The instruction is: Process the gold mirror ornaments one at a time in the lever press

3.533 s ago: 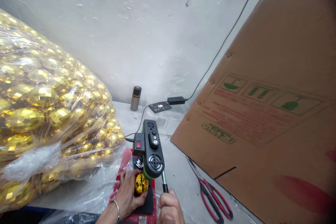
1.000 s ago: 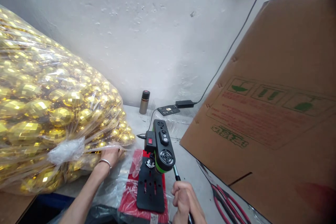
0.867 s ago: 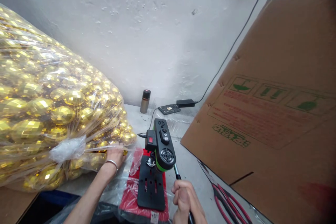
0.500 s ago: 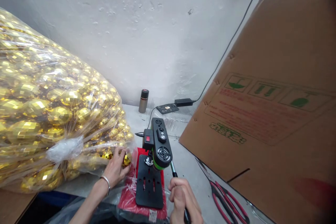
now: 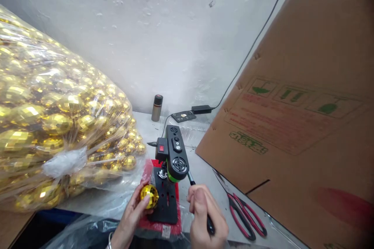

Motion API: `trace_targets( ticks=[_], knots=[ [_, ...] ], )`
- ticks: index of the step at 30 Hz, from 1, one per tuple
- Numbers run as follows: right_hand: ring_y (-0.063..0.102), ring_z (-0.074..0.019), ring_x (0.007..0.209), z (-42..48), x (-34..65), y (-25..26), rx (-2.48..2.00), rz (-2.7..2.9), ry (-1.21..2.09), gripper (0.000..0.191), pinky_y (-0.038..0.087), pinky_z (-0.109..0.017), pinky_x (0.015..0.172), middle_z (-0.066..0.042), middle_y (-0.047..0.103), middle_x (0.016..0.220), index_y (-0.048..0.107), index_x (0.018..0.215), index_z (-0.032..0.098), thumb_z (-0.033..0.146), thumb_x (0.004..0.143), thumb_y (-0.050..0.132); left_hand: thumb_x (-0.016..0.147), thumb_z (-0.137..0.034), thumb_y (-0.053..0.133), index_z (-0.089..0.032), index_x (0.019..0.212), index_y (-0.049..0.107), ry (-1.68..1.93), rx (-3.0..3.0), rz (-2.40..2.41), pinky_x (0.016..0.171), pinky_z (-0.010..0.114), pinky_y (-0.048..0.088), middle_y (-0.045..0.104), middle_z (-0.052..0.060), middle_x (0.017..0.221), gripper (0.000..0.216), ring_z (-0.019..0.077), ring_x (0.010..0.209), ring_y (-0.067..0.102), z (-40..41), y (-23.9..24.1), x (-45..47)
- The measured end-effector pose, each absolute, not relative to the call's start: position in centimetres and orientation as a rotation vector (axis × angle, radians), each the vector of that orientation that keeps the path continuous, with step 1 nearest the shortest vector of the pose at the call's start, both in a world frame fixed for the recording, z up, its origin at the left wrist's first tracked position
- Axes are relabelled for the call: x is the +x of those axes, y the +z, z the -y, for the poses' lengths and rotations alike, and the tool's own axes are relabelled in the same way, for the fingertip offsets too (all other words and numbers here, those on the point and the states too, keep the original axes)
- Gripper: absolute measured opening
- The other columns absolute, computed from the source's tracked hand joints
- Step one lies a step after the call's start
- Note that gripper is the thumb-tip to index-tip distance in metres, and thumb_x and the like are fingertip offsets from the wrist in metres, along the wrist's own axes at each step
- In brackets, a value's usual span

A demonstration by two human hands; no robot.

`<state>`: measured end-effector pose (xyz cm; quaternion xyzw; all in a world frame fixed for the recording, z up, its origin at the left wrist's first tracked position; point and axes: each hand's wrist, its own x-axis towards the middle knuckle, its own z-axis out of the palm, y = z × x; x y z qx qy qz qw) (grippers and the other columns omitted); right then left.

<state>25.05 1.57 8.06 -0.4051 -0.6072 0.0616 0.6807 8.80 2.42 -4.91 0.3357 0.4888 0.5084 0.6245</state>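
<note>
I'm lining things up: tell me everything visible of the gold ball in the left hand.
The gold ball is small, round and covered in shiny mirror-like facets. The left hand pinches it in its fingertips at the left edge of the black base plate, in front of the machine's head. Plate contact unclear.

Grey bench [image 5: 201, 169] carries bauble bag [image 5: 58, 124], scissors [image 5: 246, 218], bottle [image 5: 157, 107].

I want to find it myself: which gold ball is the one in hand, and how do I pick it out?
Start at the big clear bag of gold balls on the left, then go to the small black machine beside it. At its black base plate the left hand holds one faceted gold ball, the only one outside the bag.
</note>
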Motion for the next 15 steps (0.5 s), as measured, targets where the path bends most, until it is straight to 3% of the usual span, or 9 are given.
trace_targets(
  ticks=[3,9,15],
  knots=[
    [0.046,-0.0076,0.059,-1.8,25.5,8.9,-0.932,1.401,0.155,0.033,0.038,-0.02,0.055,0.005,0.043,0.064,0.045,0.072,0.022,0.009,0.103,0.045,0.075,-0.071,0.075,-0.022,0.135,0.063,1.185,0.993,-1.215,0.108,0.045,0.054,0.068,0.014,0.142,0.078,0.0352,0.132,0.063,-3.0,-5.3,10.2],
    [0.046,-0.0074,0.06,-1.6,25.8,9.1,-0.944,1.465,0.152,0.031,0.038,-0.02,0.056,0.005,0.043,0.066,0.044,0.075,0.022,0.006,0.102,0.044,0.081,-0.045,0.069,-0.021,0.131,0.064,1.112,1.521,-1.454,0.109,0.056,0.053,0.075,0.015,0.129,0.055,0.0355,0.121,0.07,-4.4,-6.7,11.2],
    [0.048,-0.0077,0.062,-1.2,26.0,8.5,-0.906,1.486,0.161,0.029,0.039,-0.021,0.056,0.004,0.046,0.07,0.048,0.079,0.021,0.003,0.101,0.043,0.082,-0.037,0.071,-0.022,0.128,0.066,1.184,1.718,-1.443,0.101,0.058,0.058,0.075,0.015,0.123,0.049,0.0354,0.114,0.072,-5.1,-6.9,11.4]
  ],
)
